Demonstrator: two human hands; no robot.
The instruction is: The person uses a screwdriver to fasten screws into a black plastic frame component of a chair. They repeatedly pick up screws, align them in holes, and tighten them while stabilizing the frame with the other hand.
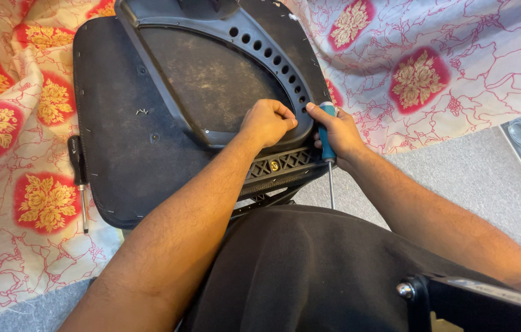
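Note:
An upturned black chair seat [119,141] lies on a patterned cloth, with a hard plastic base panel [211,80] on top that has a curved row of holes. My left hand [268,121] rests curled on the panel's near edge, fingertips pinched together; whether something small is in them I cannot tell. My right hand [337,130] grips a teal-handled screwdriver [328,147], shaft pointing down toward me, beside the panel's right corner. A brass-coloured screw [274,166] shows in the lattice bracket just below my left hand.
A second, black-handled screwdriver [78,178] lies on the cloth [14,184] left of the seat. Small loose screws [142,112] sit on the seat's underside. Grey carpet [457,178] lies to the right, a black metal frame part [457,301] at the bottom right.

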